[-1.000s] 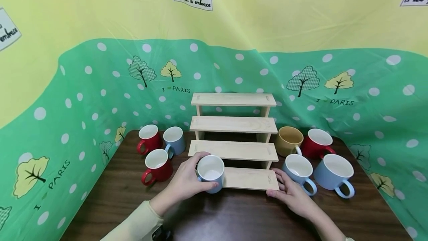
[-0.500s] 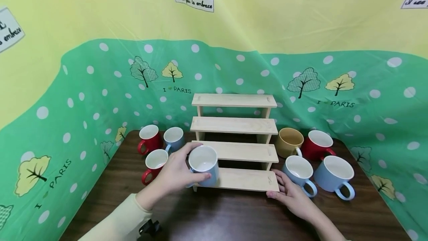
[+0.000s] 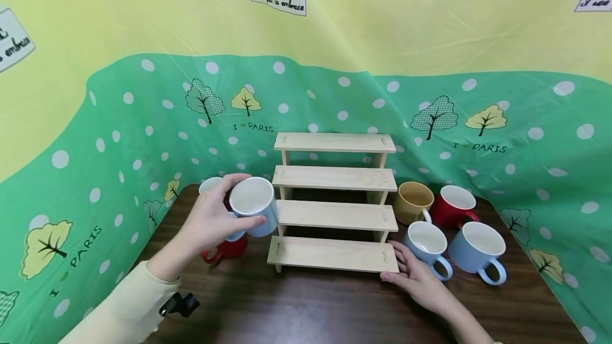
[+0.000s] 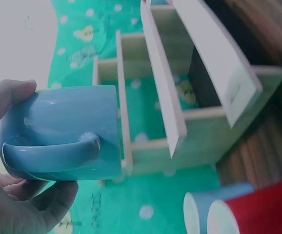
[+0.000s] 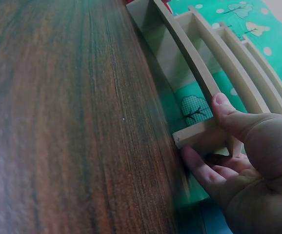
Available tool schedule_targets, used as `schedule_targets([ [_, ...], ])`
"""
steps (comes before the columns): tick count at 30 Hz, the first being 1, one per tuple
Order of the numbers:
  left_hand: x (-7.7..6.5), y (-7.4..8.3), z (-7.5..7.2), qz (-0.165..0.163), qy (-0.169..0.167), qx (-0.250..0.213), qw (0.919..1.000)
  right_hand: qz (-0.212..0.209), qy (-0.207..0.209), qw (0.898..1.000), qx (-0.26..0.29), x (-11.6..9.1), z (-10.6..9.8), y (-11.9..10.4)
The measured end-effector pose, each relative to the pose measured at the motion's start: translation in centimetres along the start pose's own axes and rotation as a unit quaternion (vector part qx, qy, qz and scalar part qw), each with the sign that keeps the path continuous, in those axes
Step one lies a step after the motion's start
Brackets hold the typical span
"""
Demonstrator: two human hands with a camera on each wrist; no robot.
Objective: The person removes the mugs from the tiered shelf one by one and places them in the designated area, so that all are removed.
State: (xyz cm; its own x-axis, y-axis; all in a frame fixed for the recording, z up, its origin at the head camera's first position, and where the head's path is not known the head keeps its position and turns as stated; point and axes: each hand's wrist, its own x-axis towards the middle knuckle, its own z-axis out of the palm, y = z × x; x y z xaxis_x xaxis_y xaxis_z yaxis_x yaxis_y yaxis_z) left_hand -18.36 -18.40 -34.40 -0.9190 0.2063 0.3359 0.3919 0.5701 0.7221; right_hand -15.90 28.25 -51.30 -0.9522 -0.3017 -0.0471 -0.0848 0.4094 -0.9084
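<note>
My left hand (image 3: 203, 224) holds a light blue mug (image 3: 262, 219) with a white inside, up in front of the shelf's left side. In the left wrist view the mug's handle (image 4: 53, 156) faces the camera, and thumb and fingers wrap the base end. A stepped wooden shelf (image 3: 334, 215) with several bare boards stands mid-table. My right hand (image 3: 417, 276) grips the right end of its lowest board, thumb in front and fingers round the end panel (image 5: 204, 134). Behind the left hand, a red mug (image 3: 233, 248) is partly hidden; another red mug (image 3: 208, 185) shows its rim.
Right of the shelf stand a mustard mug (image 3: 412, 203), a red mug (image 3: 444, 208) and two light blue mugs (image 3: 425, 243), close together. The left wrist view shows another blue mug (image 4: 221, 200) at left. A printed green cloth (image 3: 334, 100) hangs behind the table.
My left hand has lifted the blue mug and carried it left and up, from the lowest board's left end toward the left mugs, now covering some. My right hand has stayed on the shelf.
</note>
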Motion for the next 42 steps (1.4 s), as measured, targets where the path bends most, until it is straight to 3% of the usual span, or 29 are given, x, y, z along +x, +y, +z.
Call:
schedule_targets([
  [6, -0.1, -1.0, -2.9, -0.029, 0.035, 0.023, 0.9987, -0.001, 0.003, 1.000, 0.001, 0.0, 0.1, 0.0],
  [12, -0.6, -3.2, -5.2, -0.059, 0.071, 0.034, 0.9952, -0.001, 0.003, 1.000, 0.004, 0.0, 0.2, 0.0],
  [20, -1.9, -6.2, -7.5, -0.093, 0.134, 0.089, 0.9825, -0.005, 0.003, 1.000, -0.002, 0.0, 0.1, 0.0],
  [29, -3.2, -9.8, -8.7, -0.145, 0.172, 0.117, 0.9673, -0.005, 0.002, 1.000, -0.001, 0.0, 0.0, 0.0],
  [42, -5.5, -16.1, -7.8, -0.172, 0.153, 0.101, 0.9680, 0.002, 0.001, 1.000, 0.001, 0.1, 0.0, 0.0],
])
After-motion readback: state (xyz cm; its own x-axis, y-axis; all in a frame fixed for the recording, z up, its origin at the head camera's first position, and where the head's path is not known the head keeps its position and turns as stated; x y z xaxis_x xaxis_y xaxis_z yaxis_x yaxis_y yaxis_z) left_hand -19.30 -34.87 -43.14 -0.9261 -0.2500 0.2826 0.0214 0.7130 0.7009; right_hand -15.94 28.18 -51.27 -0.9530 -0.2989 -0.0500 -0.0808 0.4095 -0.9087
